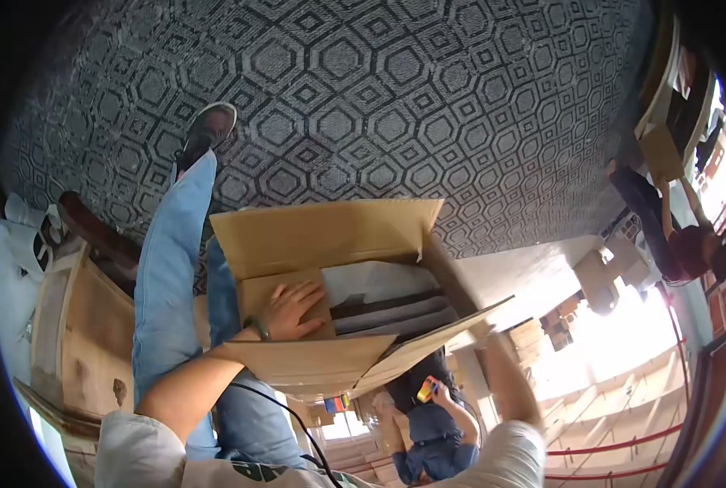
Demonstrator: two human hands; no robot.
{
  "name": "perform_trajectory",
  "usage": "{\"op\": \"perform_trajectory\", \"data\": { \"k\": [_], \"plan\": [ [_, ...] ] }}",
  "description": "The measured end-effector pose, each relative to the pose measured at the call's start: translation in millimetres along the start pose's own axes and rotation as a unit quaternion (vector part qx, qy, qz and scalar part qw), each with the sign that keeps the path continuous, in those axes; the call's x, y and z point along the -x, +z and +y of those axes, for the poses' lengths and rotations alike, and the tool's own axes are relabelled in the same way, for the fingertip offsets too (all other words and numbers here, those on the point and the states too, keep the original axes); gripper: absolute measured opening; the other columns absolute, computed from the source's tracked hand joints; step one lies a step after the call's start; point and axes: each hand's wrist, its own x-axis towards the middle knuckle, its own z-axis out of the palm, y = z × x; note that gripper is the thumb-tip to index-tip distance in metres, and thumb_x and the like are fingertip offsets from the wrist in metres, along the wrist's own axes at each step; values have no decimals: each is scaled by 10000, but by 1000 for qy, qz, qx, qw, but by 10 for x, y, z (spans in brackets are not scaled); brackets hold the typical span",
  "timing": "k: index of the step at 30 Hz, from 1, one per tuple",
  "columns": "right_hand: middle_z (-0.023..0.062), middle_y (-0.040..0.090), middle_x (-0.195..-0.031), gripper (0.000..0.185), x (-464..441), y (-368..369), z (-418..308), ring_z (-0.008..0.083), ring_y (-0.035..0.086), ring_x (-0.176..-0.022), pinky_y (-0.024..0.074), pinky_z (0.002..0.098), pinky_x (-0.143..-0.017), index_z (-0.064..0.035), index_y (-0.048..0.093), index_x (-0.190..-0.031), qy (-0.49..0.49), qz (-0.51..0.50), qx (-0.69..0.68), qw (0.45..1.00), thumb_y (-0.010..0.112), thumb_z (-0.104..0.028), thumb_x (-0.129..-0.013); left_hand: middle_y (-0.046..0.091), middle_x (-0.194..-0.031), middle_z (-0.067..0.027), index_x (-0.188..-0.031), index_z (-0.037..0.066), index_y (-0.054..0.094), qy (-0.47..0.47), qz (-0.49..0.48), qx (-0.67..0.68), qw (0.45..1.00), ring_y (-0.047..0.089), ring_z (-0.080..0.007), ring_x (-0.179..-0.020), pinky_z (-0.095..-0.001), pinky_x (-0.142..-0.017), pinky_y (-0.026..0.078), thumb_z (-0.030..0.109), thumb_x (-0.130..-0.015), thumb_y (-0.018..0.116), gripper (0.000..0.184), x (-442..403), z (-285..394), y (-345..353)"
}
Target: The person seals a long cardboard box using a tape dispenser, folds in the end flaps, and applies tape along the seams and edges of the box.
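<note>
- Flat, even palm pressure looked best on the brown cardboard (257, 291); the flaps (318, 356) seemed better kept clear;
- the left hand (292, 311), fingers loosely spread, rested on that cardboard inside the open box (326, 236); grey contents (379, 281) lay just beside its fingertips;
- the right hand (485, 333) blurred near a side flap; its grip, I couldn't tell.

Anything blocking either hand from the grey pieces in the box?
Left hand: nothing visible; it lies on brown cardboard in the box, right beside the grey pieces. Right hand: yes, an open side flap stands between it and them; the hand is blurred and mostly hidden there.
</note>
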Motion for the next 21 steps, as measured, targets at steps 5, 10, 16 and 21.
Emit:
{"op": "perform_trajectory", "data": {
  "k": [5, 10, 16, 21],
  "plan": [
    [61, 515, -1331, 515, 394, 336, 491, 154, 482, -1191, 390, 260, -981, -74, 390, -1412, -97, 121, -161, 975, 517, -217, -934, 380, -1454, -66, -1411, 126, 378, 14, -27, -49, 998, 343, -240, -1336, -443, -1036, 247, 429, -882, 523, 626, 11, -103, 96],
    [60, 541, -1319, 449, 576, 320, 80, 178, 518, -1188, 387, 309, -1028, -74, 524, -1321, 92, 128, -413, 897, 524, -180, -885, 361, -1469, -35, -1424, 139, 370, 53, -110, -107, 987, 340, -209, -1340, -408, -1054, 266, 347, -970, 408, 501, -1, -643, 226],
    [130, 636, -1152, 530, 719, 127, 88, 214, 625, -1000, 537, 345, -823, -16, 589, -1221, 74, 77, -345, 932, 662, -312, -788, 595, -1122, -47, -1142, 59, 600, 74, -173, -59, 980, 554, -94, -957, -219, -887, 428, 187, -944, 461, 274, -1083, 490, -1253],
    [137, 651, -1105, 525, 639, 290, 230, 215, 630, -953, 535, 341, -805, 4, 590, -1209, 34, 63, -314, 947, 661, -316, -799, 546, -1277, -87, -1337, 97, 479, -143, -215, 88, 962, 523, -210, -1135, -301, -965, 404, 302, -970, 413, 426, -1755, 2172, -575]
  ]
}}
